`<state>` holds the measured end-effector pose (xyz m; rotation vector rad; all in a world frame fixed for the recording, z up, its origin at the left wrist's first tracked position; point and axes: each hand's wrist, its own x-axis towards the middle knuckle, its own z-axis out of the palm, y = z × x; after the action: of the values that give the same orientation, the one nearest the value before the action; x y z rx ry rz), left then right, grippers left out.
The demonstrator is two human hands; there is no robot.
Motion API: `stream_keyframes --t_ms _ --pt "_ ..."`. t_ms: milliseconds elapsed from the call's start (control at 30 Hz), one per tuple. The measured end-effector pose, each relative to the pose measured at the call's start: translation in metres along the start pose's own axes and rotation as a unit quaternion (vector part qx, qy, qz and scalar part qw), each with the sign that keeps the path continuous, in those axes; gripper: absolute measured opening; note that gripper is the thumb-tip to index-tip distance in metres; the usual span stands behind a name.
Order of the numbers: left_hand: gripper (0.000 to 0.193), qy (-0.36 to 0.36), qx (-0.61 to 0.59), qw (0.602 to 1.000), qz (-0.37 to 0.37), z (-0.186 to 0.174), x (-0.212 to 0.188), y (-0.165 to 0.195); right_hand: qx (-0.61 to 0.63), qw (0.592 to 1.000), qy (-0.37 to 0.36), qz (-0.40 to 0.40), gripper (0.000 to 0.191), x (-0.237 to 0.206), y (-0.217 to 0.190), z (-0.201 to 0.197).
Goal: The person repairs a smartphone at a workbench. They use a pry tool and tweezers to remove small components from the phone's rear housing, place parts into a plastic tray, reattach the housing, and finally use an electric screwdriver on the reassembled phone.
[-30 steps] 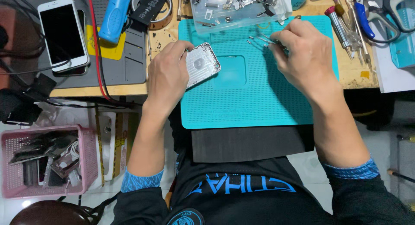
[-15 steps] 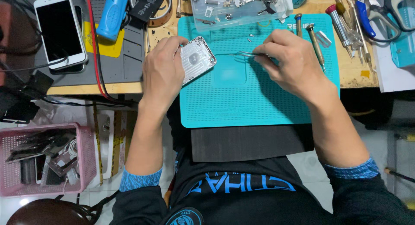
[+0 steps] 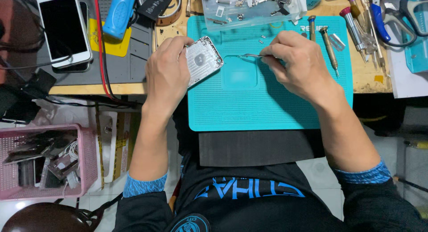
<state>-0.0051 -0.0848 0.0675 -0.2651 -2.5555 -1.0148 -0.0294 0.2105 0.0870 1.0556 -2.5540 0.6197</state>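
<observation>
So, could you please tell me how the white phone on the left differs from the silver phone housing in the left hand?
The white phone lies flat on the grey mat, untouched, screen up and dark; the silver phone housing is gripped by the left hand over the teal mat. The phone looks assembled; the housing looks like a shell only. The phone sits nearly upright in the picture; the housing is tilted. Both are slim rectangles with rounded corners.

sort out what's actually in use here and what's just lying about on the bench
In use:
- left hand holding the silver phone housing
- right hand holding the tweezers
- teal work mat under both

Lying about:
- white phone at far left
- screwdrivers on the mat's right edge
- clear parts tray
- pink basket below the bench
- blue tool
</observation>
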Motion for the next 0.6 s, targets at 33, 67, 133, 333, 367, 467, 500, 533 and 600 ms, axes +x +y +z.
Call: stream_keyframes --t_ms 33,67,133,333,367,467,500,533,600 --pt "0.018 -0.001 0.0 1.0 -0.001 0.0 0.0 0.0001 0.0 1.0 0.005 -0.002 0.014 0.0003 0.0001 0.0007" --pt "0.018 -0.001 0.0 1.0 0.0 0.0005 -0.0004 0.0 -0.001 1.0 0.003 -0.006 0.014 0.0008 0.0001 0.0018" --pt "0.018 -0.001 0.001 1.0 0.001 0.0012 -0.0005 0.0001 -0.004 1.0 0.0 -0.015 0.014 0.0029 0.0001 0.004" --pt "0.018 -0.004 0.005 1.0 -0.003 0.0032 -0.0007 0.0003 -0.005 1.0 0.007 -0.01 0.015 0.0057 -0.0023 0.004" --pt "0.018 -0.003 0.003 1.0 -0.001 0.003 -0.0004 0.0003 -0.008 1.0 0.005 -0.011 0.015 0.0055 -0.0027 0.0033" --pt "0.019 -0.002 0.001 1.0 0.002 0.0027 -0.0008 0.0001 -0.013 1.0 -0.003 -0.013 0.015 0.0051 -0.0036 0.002" --pt "0.018 -0.002 0.001 1.0 0.001 0.0027 -0.0008 0.0002 -0.014 1.0 -0.004 -0.013 0.016 0.0054 -0.0037 0.0019" --pt "0.018 -0.002 0.002 1.0 0.0 0.0026 -0.0005 0.0003 -0.015 1.0 -0.006 -0.013 0.017 0.0058 -0.0037 0.0018" --pt "0.018 -0.003 -0.002 1.0 0.0 0.0034 -0.0003 0.0008 -0.014 1.0 -0.006 -0.013 0.017 0.006 -0.0042 0.002"
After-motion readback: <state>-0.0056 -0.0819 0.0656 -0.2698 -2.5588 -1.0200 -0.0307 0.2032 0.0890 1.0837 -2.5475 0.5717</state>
